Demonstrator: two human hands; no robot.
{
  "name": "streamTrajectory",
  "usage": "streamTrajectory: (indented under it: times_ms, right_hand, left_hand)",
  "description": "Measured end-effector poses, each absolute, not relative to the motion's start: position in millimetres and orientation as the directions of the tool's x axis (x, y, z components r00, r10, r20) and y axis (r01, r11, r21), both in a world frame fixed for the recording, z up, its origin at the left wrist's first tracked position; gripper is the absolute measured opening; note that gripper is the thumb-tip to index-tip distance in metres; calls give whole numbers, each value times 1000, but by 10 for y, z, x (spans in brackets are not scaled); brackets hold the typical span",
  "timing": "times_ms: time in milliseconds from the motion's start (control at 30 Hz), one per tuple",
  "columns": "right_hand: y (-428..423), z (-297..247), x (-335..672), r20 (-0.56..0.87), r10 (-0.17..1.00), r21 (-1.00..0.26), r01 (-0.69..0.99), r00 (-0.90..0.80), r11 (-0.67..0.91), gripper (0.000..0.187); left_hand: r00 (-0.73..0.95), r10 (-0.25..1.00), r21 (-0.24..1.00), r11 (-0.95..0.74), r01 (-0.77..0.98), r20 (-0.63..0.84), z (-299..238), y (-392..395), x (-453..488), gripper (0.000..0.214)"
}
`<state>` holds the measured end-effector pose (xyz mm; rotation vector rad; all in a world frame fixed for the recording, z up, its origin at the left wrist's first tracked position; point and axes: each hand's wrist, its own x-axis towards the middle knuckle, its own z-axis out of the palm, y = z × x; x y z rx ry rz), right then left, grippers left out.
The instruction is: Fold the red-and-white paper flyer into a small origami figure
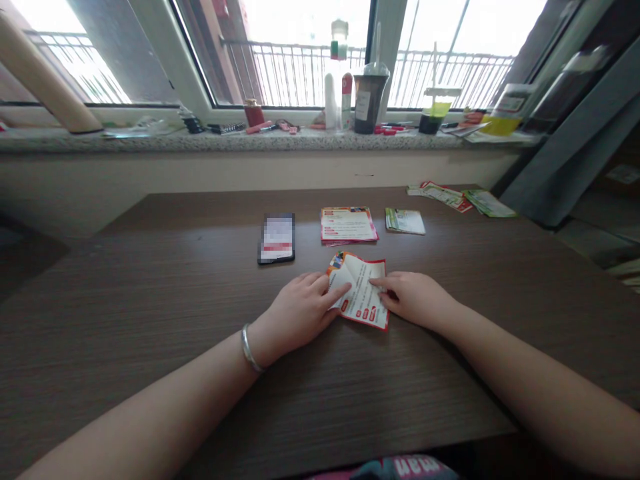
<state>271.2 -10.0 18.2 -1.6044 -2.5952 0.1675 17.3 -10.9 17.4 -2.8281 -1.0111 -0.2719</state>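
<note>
A printed leaflet with a red border, lines of text and an orange picture corner is tilted between my hands, with a crease across it. My left hand grips its left edge, thumb and fingers closed, the index finger lying over the printed face. At the opposite edge my right hand pinches the paper, index fingertip on top; the thumb's contact is partly hidden. Just beyond lies a stack of similar leaflets. To its right is a smaller pile of green-and-white cards.
A phone with a lit screen lies left of the leaflet stack on the brown table. More folded leaflets are at the back right. A dark drink cup, bottles and pens line the stone windowsill.
</note>
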Motion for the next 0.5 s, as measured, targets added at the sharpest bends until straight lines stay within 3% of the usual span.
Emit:
streamTrajectory:
  times_ms: [300,500]
  right_hand:
    - [-130,281,2683,172,765,51,781,-620,622,27]
    - [-118,194,2714,309,642,60,688,-702,723,34]
  left_hand:
    - [788,574,35,-812,582,222,125,-108,232,32]
    - [783,606,138,-795,591,139,66,-74,199,32]
